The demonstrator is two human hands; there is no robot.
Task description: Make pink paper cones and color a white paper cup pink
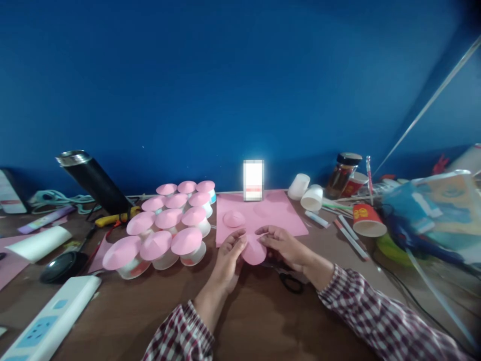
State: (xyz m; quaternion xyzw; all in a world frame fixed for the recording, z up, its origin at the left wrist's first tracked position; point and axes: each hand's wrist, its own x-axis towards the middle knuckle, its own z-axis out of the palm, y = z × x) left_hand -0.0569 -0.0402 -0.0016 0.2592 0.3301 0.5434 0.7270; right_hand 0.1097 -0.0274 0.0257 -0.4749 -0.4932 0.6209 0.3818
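Between my two hands is a pink paper disc (254, 252), seen near the front edge of a pink paper sheet (278, 213). My left hand (230, 255) pinches its left edge, and the fingers of my right hand (282, 246) close on its right edge. Just beyond, a shallow pink paper cone (234, 219) rests on the sheet. Black-handled scissors (291, 282) lie under my right wrist, their blades partly hidden. To the left stand rows of paper cups (193, 254), each topped with a pink paper cone (187, 240).
Two white paper cups (311, 198) lie at the back right, near a dark-lidded jar (342, 175). Markers (351, 239) and a red paper cup (369, 220) are further right. On the left are a black flask (95, 183), a mouse (63, 266) and a power strip (52, 318).
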